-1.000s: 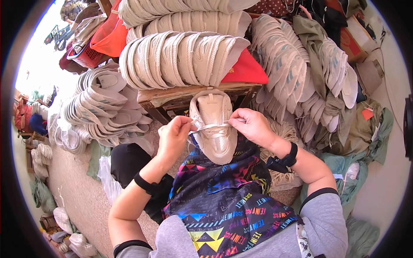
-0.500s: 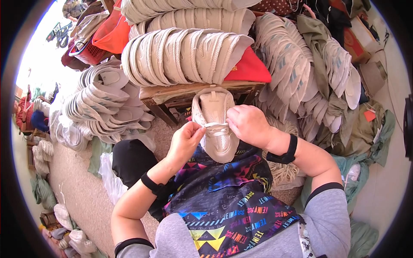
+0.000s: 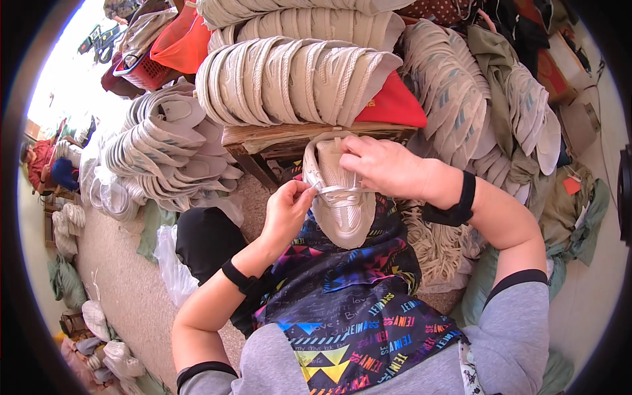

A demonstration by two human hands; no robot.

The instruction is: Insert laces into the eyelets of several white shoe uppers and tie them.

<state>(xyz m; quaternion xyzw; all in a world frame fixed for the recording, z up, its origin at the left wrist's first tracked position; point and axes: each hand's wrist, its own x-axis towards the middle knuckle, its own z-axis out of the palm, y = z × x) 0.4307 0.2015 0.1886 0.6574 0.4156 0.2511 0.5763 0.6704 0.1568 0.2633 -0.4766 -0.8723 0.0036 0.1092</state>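
A beige shoe upper [image 3: 344, 224] lies over my lap, its toe toward me and its opening against the wooden bench. A pale shoelace [image 3: 339, 190] crosses the upper below the tongue. My left hand [image 3: 287, 209] pinches the lace at the upper's left edge, thumb and forefinger pressed together. Over the tongue and right eyelet side is my right hand [image 3: 382, 166], its fingers curled together. Whatever those fingers hold is hidden behind them.
A wooden bench [image 3: 253, 137] bears rows of nested shoe uppers [image 3: 283, 82] and a red cloth [image 3: 395, 102]. More stacked uppers stand at left [image 3: 158, 148] and right [image 3: 441, 85]. A bundle of loose laces [image 3: 438, 247] lies beside my right side. A plastic bag [image 3: 174, 263] lies on the floor.
My right hand has moved up from the lace crossing to the tongue area. The left hand stays at the upper's left edge with the lace. The whole view has shifted slightly.
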